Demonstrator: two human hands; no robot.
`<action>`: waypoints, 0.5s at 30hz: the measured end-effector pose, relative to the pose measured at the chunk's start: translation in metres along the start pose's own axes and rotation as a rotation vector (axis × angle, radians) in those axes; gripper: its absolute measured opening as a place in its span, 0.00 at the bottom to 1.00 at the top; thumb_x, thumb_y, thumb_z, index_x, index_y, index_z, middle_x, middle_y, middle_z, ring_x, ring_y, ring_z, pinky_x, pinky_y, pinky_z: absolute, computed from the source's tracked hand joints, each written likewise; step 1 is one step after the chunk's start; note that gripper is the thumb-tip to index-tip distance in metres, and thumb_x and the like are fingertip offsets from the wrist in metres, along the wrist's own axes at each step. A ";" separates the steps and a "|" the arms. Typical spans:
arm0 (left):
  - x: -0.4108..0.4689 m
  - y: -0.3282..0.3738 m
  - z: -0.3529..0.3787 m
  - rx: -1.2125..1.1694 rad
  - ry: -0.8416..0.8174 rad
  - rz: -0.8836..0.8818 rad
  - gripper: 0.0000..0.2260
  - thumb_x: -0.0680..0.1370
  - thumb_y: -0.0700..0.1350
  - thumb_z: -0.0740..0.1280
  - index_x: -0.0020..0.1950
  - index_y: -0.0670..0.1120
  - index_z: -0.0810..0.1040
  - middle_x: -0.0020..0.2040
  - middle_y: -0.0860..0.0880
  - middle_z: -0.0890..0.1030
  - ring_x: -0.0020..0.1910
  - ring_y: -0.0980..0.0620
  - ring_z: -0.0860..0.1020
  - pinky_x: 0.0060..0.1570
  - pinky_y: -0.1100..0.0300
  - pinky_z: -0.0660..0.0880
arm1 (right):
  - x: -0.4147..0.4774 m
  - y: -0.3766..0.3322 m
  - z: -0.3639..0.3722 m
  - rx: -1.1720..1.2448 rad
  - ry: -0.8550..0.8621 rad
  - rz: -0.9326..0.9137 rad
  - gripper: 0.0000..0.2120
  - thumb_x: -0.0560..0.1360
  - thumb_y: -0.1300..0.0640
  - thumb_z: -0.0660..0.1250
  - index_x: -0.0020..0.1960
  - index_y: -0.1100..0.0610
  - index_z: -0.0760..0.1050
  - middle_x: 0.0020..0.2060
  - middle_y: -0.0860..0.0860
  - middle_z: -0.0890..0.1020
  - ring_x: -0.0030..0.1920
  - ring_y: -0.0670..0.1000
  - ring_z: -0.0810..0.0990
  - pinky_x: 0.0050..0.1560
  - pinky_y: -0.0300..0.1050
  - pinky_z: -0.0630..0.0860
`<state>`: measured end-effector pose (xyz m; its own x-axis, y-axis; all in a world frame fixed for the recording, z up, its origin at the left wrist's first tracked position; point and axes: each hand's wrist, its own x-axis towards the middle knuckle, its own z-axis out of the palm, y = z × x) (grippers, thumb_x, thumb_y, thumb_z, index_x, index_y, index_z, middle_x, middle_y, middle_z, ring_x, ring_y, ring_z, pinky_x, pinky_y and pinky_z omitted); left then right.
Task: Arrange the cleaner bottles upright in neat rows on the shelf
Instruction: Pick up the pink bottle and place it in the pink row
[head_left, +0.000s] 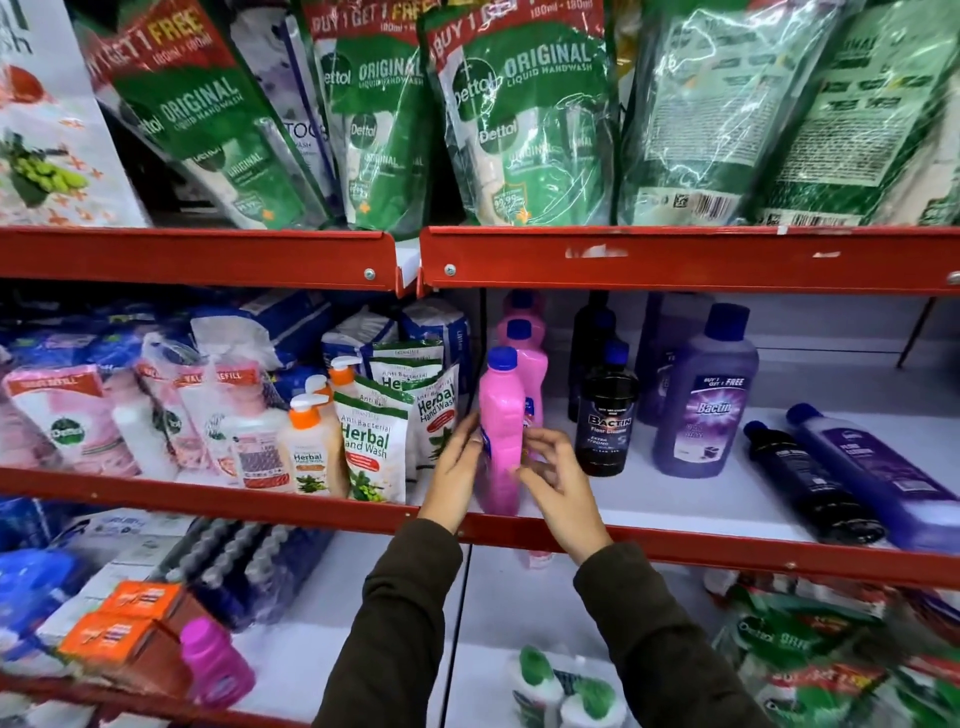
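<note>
Upright between both hands, pink bottle (500, 436) stands; left hand (457, 470) touches it, right hand (558, 475) loosely open.

Red-edged shop shelving, three tiers
White shelf boards (675, 499) sit behind red metal front rails (675, 257), with a pale back wall (831, 322) under bright light

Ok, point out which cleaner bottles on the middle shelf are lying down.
Two at the far right: the black bottle and the purple bottle beside it lie on their sides, caps pointing back-left. The other bottles stand upright.
</note>
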<state>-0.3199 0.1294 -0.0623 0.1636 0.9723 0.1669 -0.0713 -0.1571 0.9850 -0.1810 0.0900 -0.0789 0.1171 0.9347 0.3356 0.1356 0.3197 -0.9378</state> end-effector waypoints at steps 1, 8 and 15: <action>0.000 0.001 0.000 -0.011 -0.017 0.004 0.20 0.84 0.39 0.55 0.76 0.48 0.64 0.75 0.46 0.69 0.74 0.50 0.67 0.76 0.52 0.62 | -0.001 0.001 0.000 0.005 -0.023 0.013 0.22 0.72 0.60 0.73 0.60 0.45 0.70 0.58 0.44 0.80 0.58 0.37 0.80 0.56 0.30 0.75; -0.003 -0.006 0.000 -0.092 0.015 0.060 0.16 0.83 0.38 0.59 0.69 0.49 0.70 0.67 0.44 0.76 0.60 0.51 0.78 0.54 0.65 0.80 | 0.004 0.003 -0.012 -0.157 0.068 -0.042 0.22 0.76 0.58 0.70 0.70 0.52 0.72 0.62 0.50 0.75 0.57 0.43 0.79 0.47 0.30 0.78; -0.006 -0.011 0.008 -0.111 0.065 0.067 0.13 0.85 0.44 0.54 0.68 0.51 0.69 0.67 0.43 0.77 0.62 0.47 0.79 0.51 0.64 0.80 | -0.001 0.004 -0.002 -0.067 0.167 -0.032 0.22 0.77 0.60 0.68 0.70 0.52 0.72 0.63 0.49 0.79 0.59 0.40 0.79 0.52 0.31 0.78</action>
<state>-0.3118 0.1235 -0.0733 0.0908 0.9701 0.2251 -0.1884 -0.2052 0.9604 -0.1784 0.0900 -0.0832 0.2729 0.8837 0.3802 0.2067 0.3321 -0.9203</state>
